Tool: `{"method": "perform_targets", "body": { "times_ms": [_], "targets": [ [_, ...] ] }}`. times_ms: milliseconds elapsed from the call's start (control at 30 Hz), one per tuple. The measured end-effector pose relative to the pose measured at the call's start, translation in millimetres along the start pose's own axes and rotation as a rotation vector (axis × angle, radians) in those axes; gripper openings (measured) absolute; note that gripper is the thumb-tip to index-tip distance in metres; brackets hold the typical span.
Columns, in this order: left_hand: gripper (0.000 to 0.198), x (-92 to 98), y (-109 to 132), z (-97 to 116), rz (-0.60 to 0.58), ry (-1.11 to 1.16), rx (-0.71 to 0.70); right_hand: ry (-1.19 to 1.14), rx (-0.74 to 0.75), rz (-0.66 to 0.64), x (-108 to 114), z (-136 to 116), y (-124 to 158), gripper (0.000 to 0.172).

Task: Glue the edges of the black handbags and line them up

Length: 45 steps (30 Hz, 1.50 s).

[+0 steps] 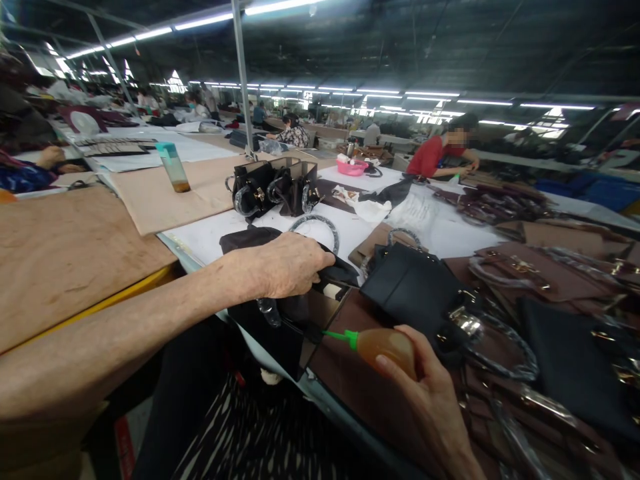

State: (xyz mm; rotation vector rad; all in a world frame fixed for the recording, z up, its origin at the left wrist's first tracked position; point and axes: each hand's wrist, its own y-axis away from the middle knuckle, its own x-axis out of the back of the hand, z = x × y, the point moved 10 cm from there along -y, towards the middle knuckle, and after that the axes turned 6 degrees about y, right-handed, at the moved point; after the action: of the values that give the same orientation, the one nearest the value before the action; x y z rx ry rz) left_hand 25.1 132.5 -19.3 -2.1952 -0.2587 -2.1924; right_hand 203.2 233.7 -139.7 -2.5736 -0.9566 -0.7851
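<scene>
My left hand (290, 265) rests palm down on the top edge of a dark open handbag (295, 327) at the near table edge, fingers curled over its black flap. My right hand (425, 393) grips a small amber squeeze bottle (387, 347) with a green nozzle (340, 335). The nozzle tip points left at the bag's inner edge. A wrapped handle (320, 227) arcs just behind my left hand.
Black and brown bags (415, 287) with wrapped handles pile up on the right. Two black bags (273, 187) stand further back, and a teal-capped bottle (173, 167) stands on brown paper. A person in red (435, 157) works at a far table.
</scene>
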Motion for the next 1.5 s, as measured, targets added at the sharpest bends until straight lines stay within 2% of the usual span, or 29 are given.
{"method": "perform_targets", "body": {
  "times_ms": [467,667,900,1033,1200,1367,1433,1500],
  "targets": [
    [0.010,11.7,55,29,0.213,-0.119,-0.007,-0.061,-0.133,-0.074,-12,20,12,0.056],
    [0.010,9.9,71,33,0.220,-0.112,0.033,-0.031,-0.128,-0.071,-16,18,18,0.061],
    [0.025,6.7,89,35,0.216,-0.121,0.060,0.030,-0.122,-0.121,-24,15,30,0.060],
    [0.030,13.2,98,28,0.241,-0.164,0.101,-0.004,-0.132,-0.160,-29,11,34,0.062],
    [0.034,34.4,103,21,0.250,-0.209,0.101,-0.041,-0.137,-0.073,-18,8,26,0.059],
    [0.036,64.9,95,31,0.395,-0.297,0.086,-0.211,-0.166,0.038,4,9,14,0.056],
    [0.036,65.3,87,39,0.450,-0.313,0.081,-0.232,-0.150,0.072,14,9,9,0.053],
    [0.037,54.2,76,46,0.468,-0.307,0.075,-0.208,-0.125,0.103,22,11,4,0.051]
  ]
}}
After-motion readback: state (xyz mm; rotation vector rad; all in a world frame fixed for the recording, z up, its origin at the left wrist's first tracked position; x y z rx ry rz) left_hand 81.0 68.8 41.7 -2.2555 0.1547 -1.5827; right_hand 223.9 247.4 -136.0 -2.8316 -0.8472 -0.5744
